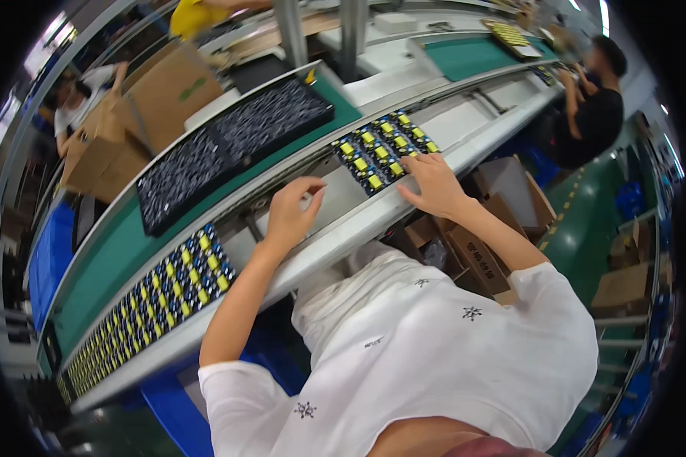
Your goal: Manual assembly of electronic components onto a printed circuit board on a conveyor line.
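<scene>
A panel of circuit boards (370,164) with rows of yellow block-shaped components and small blue and black parts lies on the rail line in front of me. My right hand (434,186) reaches over its right near edge, fingertips at the yellow blocks and thumb spread apart. My left hand (290,213) hovers left of this panel, above the gap in the line. Its thumb and forefinger curl toward each other; anything between the tips is too small to make out. Further left, a long row of similar board panels (156,297) runs along the line.
Beyond the rails, black trays (232,137) full of small dark and silvery parts rest on a green surface (110,274). Cardboard boxes (476,255) stand below the line's near edge. A person in black (594,107) works at the far right; another person (91,91) is behind cartons at left.
</scene>
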A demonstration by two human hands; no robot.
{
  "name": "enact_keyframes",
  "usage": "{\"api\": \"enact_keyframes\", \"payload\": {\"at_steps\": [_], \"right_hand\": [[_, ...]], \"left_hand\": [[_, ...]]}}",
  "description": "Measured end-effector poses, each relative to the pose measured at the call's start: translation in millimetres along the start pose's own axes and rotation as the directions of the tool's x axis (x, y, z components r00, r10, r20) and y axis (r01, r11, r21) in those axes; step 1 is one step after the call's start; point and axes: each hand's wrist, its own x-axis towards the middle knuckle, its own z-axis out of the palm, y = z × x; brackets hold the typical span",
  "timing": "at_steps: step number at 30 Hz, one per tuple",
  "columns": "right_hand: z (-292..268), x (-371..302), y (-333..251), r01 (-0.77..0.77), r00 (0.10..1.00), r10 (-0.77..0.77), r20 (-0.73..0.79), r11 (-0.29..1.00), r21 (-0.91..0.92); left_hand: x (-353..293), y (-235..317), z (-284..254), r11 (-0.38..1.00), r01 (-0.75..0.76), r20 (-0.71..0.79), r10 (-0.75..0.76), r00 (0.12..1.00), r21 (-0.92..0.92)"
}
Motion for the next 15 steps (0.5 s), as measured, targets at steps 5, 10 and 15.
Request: {"api": "enact_keyframes", "payload": {"at_steps": [5, 10, 15], "right_hand": [[7.9, 5.4, -41.6, 0.17, 0.985, -0.17, -0.002, 0.985, 0.027], [20.1, 15.1, -83.3, 0.286, 0.956, -0.291, 0.037, 0.953, 0.098], [43.3, 23.3, -108.4, 0.387, 0.91, -0.408, 0.07, 0.898, 0.208]], "left_hand": [[8.3, 1.3, -8.1, 0.93, -0.287, -0.123, 0.32, 0.939, 0.228], [18.9, -4.1, -35.6, 0.817, -0.337, -0.305, 0.508, 0.806, 0.469], [23.0, -14.6, -79.5, 0.769, -0.193, -0.46, 0.541, 0.704, 0.61]]}}
